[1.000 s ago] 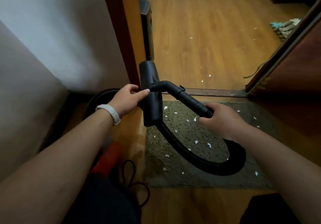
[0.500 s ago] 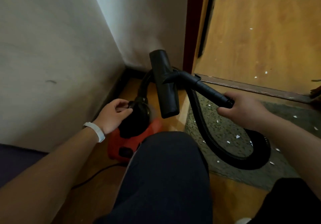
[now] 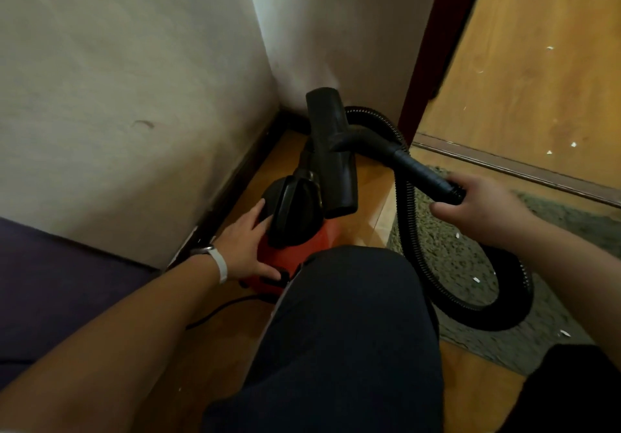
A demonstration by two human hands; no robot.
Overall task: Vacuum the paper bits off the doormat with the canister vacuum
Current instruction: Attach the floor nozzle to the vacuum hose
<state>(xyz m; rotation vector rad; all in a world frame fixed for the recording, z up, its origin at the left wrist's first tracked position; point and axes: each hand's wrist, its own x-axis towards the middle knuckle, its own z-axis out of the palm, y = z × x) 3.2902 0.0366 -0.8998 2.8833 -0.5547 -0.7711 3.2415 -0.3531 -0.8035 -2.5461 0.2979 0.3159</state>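
- Left hand: the arm reaches in from near left. The palm faces down with fingers straight and spread, laid on the near-left side of the canister vacuum. The grip is open and holds nothing; the thumb sits low on the red shell.
- Wristband: white, smooth, on the left wrist.
- Right hand: the arm enters from near right. I see the fingers curled round the cuffed end of the wand, grip closed on it, held above the doormat.
- Canister vacuum: stands on the wooden floor in the wall corner, left of the doormat, just beyond a dark-trousered knee. It has a rounded red plastic body and a black domed top with a handle band.
- Nozzle: broad, flat black plastic head on the wand's elbow, hanging over the canister.
- Hose: black and ribbed, curving behind the nozzle and looping across the doormat.
- Doormat: grey-green with a coarse pile, lying right of the canister, near the threshold.
- Paper bits: small white scraps scattered on the doormat.
- Cord: thin, black, lying on the floor near the canister.
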